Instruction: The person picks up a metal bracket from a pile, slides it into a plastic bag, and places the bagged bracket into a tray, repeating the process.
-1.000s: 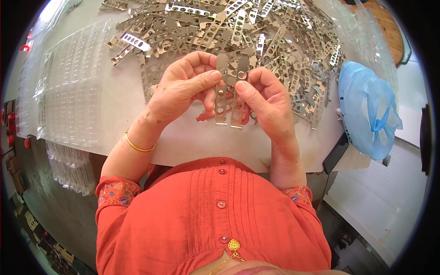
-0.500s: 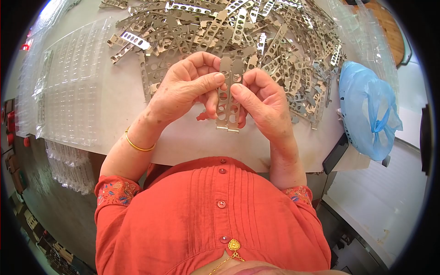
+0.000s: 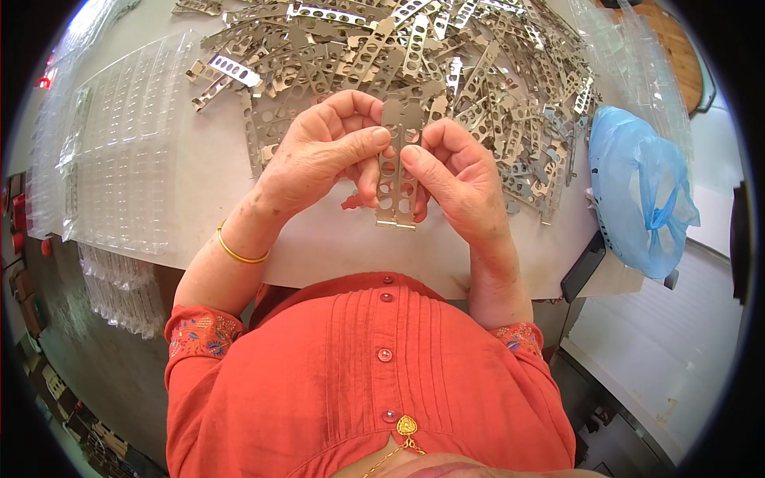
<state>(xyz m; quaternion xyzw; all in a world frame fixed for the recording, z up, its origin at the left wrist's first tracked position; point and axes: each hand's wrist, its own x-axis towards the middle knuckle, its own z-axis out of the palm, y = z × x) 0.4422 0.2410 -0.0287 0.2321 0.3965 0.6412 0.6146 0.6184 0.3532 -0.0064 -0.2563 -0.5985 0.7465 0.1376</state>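
Two perforated metal brackets stand upright side by side between my hands, their long edges together. My left hand (image 3: 331, 151) pinches the left metal bracket (image 3: 386, 190) between thumb and fingers. The right metal bracket (image 3: 406, 190) is gripped by my right hand (image 3: 458, 175), its thumb lying on the front face. Some fingertips are hidden behind the metal. Just beyond my hands lies a large heap of similar metal brackets (image 3: 414, 48). A small red piece (image 3: 351, 202) shows beneath my left hand.
Clear plastic trays (image 3: 127, 151) are stacked at the left of the white table (image 3: 311, 259). On the right lie a knotted blue plastic bag (image 3: 641, 191), a dark phone-like object (image 3: 583, 267) and more clear plastic (image 3: 637, 60). Bundled clear plastic (image 3: 123, 291) sits below the left edge.
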